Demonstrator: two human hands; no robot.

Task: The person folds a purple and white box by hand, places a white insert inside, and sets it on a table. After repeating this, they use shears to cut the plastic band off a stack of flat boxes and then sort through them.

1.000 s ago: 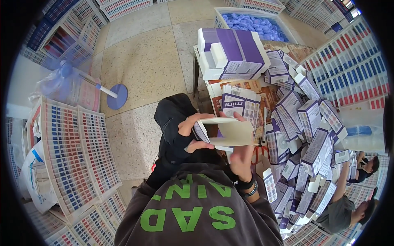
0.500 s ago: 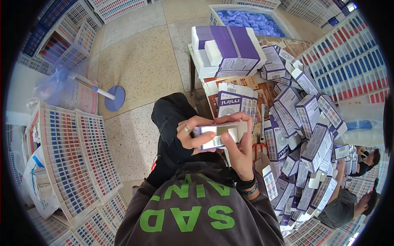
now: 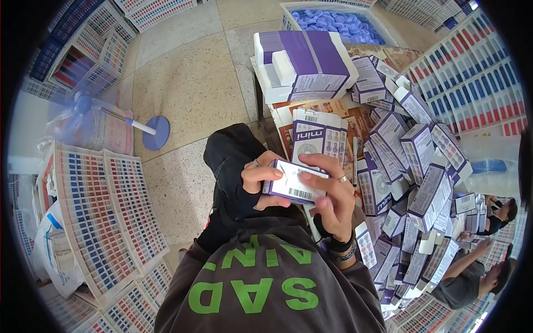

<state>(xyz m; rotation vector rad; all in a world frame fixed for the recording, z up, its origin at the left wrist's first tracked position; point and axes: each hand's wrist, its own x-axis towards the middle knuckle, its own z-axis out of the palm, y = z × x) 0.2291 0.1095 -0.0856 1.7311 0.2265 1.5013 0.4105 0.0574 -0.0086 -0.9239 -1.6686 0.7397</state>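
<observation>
A small white and purple carton (image 3: 288,178) sits between my hands above my lap, its white end face with a barcode turned up. My left hand (image 3: 256,180) grips its left end, the thumb resting on the white face. My right hand (image 3: 337,195) holds the other end, its fingers bent over the face and the thumb at the near edge. The white face looks closed over. Just beyond my hands, a stack of flat cartons (image 3: 311,145) in the same colours lies on the table.
A large purple and white bundle (image 3: 327,53) stands at the table's far end. Many folded cartons (image 3: 430,191) are heaped on the right, near a white pen (image 3: 355,158). Beyond is a bin of blue pieces (image 3: 338,25). A blue fan (image 3: 155,133) and racks (image 3: 100,216) stand left; people sit far right.
The carton's end flap, raised before, now lies flat and the barcode face shows. My right hand has turned, moving from the flap's side to fingers over the top.
</observation>
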